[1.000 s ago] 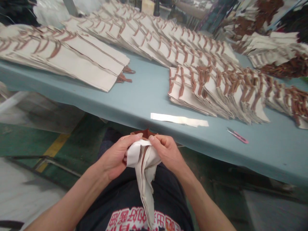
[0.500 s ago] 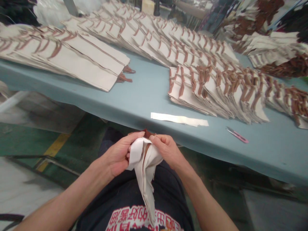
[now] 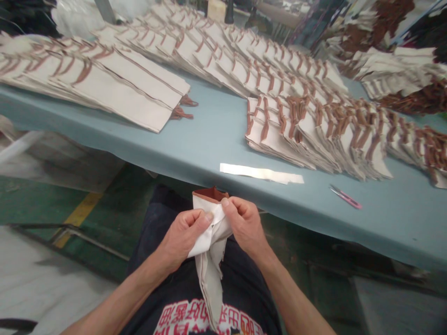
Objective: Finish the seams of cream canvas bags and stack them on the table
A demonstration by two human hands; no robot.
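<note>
Between my hands hangs a cream fabric piece (image 3: 208,279) with a brown-edged opening at its top, in front of my dark shirt. My left hand (image 3: 188,232) is closed on it, thumb pressed down near the middle of the upper part. Opposite it, my right hand (image 3: 244,223) pinches the fabric just below the brown edge. A flap of white material is folded under my left fingers. The fabric's lower end dangles in loose folds. What lies behind the fingers is hidden.
A blue-covered table (image 3: 209,135) stands ahead, bearing a white strip (image 3: 260,173) and pink-handled thread snips (image 3: 346,197). Brown-edged cream fabric pieces lie stacked at the left (image 3: 129,93) and right (image 3: 314,135). More fabric (image 3: 401,77) is heaped at the far right.
My left hand has shifted from the brown edge down and toward the middle of the fabric, uncovering the opening's left side. My right hand keeps its hold.
</note>
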